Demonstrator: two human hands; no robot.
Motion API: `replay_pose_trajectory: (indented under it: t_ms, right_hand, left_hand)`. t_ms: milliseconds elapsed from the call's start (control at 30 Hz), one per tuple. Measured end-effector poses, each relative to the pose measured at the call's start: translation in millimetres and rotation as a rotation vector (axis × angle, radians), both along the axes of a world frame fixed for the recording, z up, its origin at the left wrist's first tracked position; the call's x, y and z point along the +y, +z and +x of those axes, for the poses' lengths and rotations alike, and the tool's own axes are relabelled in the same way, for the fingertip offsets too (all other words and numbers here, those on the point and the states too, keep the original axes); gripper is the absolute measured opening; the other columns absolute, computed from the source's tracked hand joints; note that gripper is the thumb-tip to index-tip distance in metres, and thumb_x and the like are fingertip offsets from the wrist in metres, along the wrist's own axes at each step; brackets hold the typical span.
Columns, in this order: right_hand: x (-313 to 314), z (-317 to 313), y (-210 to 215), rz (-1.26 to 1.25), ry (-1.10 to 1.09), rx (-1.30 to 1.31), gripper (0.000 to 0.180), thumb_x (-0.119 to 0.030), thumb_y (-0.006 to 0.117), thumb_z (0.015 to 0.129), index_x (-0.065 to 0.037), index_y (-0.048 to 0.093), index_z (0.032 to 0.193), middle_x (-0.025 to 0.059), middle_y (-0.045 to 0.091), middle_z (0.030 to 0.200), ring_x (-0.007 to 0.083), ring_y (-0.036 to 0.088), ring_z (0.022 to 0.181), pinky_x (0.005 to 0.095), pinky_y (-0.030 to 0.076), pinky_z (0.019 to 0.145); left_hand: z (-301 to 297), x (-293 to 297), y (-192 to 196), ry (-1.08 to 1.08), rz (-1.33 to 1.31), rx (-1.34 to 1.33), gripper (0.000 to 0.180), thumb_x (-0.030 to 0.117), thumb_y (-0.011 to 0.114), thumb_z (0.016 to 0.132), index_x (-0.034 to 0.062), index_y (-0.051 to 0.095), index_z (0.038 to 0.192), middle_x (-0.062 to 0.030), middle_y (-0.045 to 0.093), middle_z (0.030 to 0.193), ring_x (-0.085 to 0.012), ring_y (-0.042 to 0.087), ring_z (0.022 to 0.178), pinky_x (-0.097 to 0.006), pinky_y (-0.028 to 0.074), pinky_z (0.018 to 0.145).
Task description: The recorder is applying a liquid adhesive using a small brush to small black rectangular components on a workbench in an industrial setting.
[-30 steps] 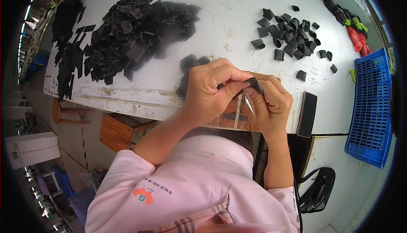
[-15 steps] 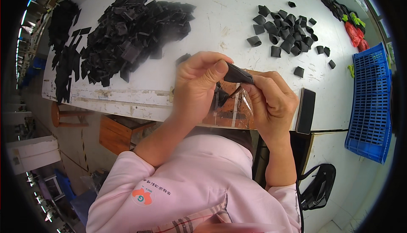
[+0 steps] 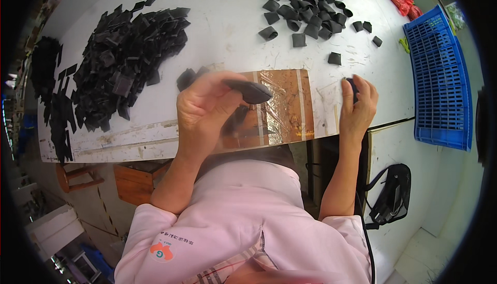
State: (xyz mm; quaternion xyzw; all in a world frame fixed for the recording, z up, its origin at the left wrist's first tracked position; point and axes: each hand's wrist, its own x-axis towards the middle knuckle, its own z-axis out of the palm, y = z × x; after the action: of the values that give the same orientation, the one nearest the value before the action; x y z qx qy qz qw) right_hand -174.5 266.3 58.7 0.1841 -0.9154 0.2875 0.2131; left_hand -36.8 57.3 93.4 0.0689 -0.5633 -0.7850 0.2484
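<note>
My left hand (image 3: 204,105) is closed on a folded black fabric piece (image 3: 252,92), pinched between thumb and fingers. It hovers over a brown board covered in clear tape (image 3: 292,103) at the table's front edge. Below the wrist, another black piece on the board shows only in part. Off to the right of the board, my right hand (image 3: 361,105) has its fingers and thumb around a dark, narrow thing, apparently the phone (image 3: 353,88), which is mostly hidden by the hand.
A large heap of flat black pieces (image 3: 129,59) covers the table's left. Several black fabric loops (image 3: 310,12) lie scattered at the far right. A blue plastic crate (image 3: 440,77) stands at the right edge, near red bags (image 3: 398,0). A black bag (image 3: 392,193) lies lower right.
My right hand has let go of the black piece and moved right to the phone. My left hand keeps the piece. The whole view has shifted, showing more of the board.
</note>
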Motion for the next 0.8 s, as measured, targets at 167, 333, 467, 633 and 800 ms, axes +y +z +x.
replay_pose_trajectory:
  t_ms: [167, 333, 467, 633, 800]
  right_hand:
    - [75, -30, -68, 0.438, -0.379, -0.132, 0.063, -0.040, 0.064, 0.072, 0.006, 0.045, 0.111, 0.0220, 0.050, 0.107, 0.0358, 0.045, 0.103, 0.0418, 0.039, 0.085]
    - [68, -29, -69, 0.379, -0.335, -0.394, 0.075, -0.039, 0.069, 0.066, 0.009, 0.040, 0.116, 0.0237, 0.050, 0.110, 0.0374, 0.046, 0.101, 0.0418, 0.040, 0.085]
    - [64, -30, -69, 0.313, -0.373, -0.342, 0.070, -0.031, 0.070, 0.064, 0.007, 0.043, 0.116, 0.0219, 0.054, 0.105, 0.0366, 0.049, 0.098, 0.0393, 0.041, 0.083]
    - [60, -31, -57, 0.187, -0.332, -0.461, 0.068, -0.024, 0.071, 0.062, 0.004, 0.043, 0.117, 0.0232, 0.059, 0.088, 0.0350, 0.056, 0.083, 0.0394, 0.044, 0.076]
    - [69, -32, -77, 0.304, -0.311, -0.265, 0.075, -0.025, 0.071, 0.065, 0.002, 0.034, 0.125, 0.0230, 0.054, 0.102, 0.0345, 0.051, 0.095, 0.0401, 0.041, 0.082]
  left_hand:
    - [0, 1, -9, 0.081, -0.132, -0.074, 0.014, 0.010, 0.059, 0.081, -0.0016, 0.059, 0.088, -0.0078, 0.061, 0.080, -0.0100, 0.057, 0.067, -0.021, 0.047, 0.061]
    - [0, -3, -5, 0.144, -0.251, -0.087, 0.016, 0.013, 0.058, 0.082, -0.0015, 0.058, 0.089, -0.0080, 0.061, 0.078, -0.0100, 0.057, 0.063, -0.020, 0.047, 0.058]
    - [-2, -5, 4, 0.169, -0.288, -0.038, 0.016, 0.013, 0.057, 0.083, -0.0021, 0.057, 0.088, -0.0081, 0.061, 0.076, -0.0091, 0.057, 0.060, -0.019, 0.047, 0.055]
    - [-27, -11, 25, 0.155, -0.313, -0.003, 0.012, 0.007, 0.052, 0.085, -0.0032, 0.056, 0.091, -0.0095, 0.062, 0.077, -0.0074, 0.057, 0.061, -0.018, 0.044, 0.054]
    - [-68, -31, -2, 0.206, -0.574, -0.127, 0.016, 0.009, 0.056, 0.081, -0.0015, 0.057, 0.093, -0.0077, 0.062, 0.082, -0.0090, 0.056, 0.068, -0.024, 0.044, 0.058]
